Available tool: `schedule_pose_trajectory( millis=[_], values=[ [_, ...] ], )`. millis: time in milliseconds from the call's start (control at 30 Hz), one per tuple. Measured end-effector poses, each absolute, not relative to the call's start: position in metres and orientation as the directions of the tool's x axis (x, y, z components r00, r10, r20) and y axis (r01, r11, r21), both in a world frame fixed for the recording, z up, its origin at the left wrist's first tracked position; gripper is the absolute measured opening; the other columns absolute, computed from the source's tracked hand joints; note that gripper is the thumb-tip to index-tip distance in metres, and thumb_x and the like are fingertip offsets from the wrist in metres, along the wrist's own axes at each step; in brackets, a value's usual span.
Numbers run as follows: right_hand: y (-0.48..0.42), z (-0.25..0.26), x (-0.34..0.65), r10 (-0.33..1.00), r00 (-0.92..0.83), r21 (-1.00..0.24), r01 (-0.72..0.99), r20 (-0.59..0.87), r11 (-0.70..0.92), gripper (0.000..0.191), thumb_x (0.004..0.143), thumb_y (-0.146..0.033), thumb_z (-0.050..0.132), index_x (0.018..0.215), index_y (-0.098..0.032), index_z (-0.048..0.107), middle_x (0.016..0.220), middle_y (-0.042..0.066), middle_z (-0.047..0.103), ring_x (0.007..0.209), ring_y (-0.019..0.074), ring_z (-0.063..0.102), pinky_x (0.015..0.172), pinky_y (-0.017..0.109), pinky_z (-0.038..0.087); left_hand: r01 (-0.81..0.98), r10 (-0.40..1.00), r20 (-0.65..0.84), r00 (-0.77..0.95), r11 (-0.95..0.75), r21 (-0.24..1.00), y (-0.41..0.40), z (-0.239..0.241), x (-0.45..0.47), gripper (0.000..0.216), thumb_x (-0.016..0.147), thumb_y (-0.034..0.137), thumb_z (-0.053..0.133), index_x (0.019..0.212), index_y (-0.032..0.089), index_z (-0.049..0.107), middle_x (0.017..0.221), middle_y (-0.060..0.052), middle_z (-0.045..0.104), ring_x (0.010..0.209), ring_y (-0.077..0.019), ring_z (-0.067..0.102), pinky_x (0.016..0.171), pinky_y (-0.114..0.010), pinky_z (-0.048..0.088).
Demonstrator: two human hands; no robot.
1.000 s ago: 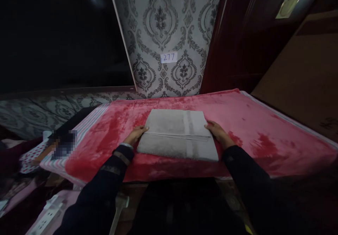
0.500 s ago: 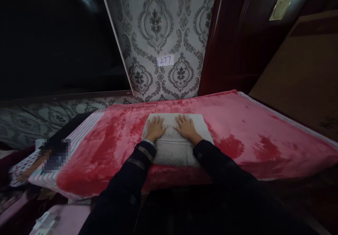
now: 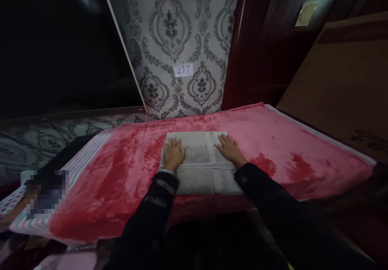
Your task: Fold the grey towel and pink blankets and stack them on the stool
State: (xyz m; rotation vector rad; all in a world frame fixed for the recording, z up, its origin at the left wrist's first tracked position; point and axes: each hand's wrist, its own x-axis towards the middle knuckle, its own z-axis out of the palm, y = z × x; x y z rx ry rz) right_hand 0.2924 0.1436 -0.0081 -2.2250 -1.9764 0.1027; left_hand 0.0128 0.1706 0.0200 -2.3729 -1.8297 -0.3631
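Note:
A grey folded cloth, towel-like with paler bands (image 3: pixel 198 150), lies flat on a red and pink plush blanket (image 3: pixel 121 173). Its two folded parts meet along a crosswise line near the middle. My left hand (image 3: pixel 175 153) rests palm down on the cloth's left side, fingers spread. On the right side my right hand (image 3: pixel 230 149) also lies flat with fingers apart, near the far right corner. Neither hand grips anything. Dark sleeves cover both of my arms, and a light band circles my left wrist.
A large dark screen (image 3: pixel 60 47) stands at the back left. Patterned wallpaper carries a paper label reading 277 (image 3: pixel 183 70). A big cardboard box (image 3: pixel 342 80) leans at the right. Another person's arm (image 3: pixel 15 209) shows at the far left, beside a pixelated patch.
My right hand has slid rightward across the cloth toward its right edge, and my left hand has moved slightly left and down. The hands are farther apart. The view has shifted a little.

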Motion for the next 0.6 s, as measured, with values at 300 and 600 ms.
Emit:
schedule_pose_trajectory(
  millis=[300, 600],
  values=[
    [0.174, 0.052, 0.263, 0.998, 0.056, -0.103, 0.993, 0.024, -0.053, 0.061, 0.104, -0.043, 0.034, 0.157, -0.013, 0.036, 0.165, 0.017, 0.028, 0.154, 0.0318, 0.021, 0.12, 0.06, 0.022, 0.975, 0.924, 0.338, 0.176, -0.211, 0.068, 0.173, 0.018, 0.011, 0.05, 0.102, 0.036, 0.037, 0.143, 0.014, 0.055, 0.154, -0.019, 0.049, 0.145, -0.034, 0.041, 0.117, -0.055, 0.033],
    [0.206, 0.017, 0.171, 0.968, -0.229, -0.169, 0.955, 0.097, 0.243, 0.057, 0.107, -0.044, 0.03, 0.159, -0.021, 0.037, 0.164, 0.008, 0.034, 0.153, 0.0241, 0.026, 0.123, 0.05, 0.021, 0.976, 0.925, 0.328, 0.191, -0.215, 0.039, 0.173, 0.018, 0.009, 0.051, 0.103, 0.038, 0.037, 0.145, 0.015, 0.056, 0.153, -0.02, 0.05, 0.144, -0.0361, 0.042, 0.116, -0.055, 0.035]
  ],
)
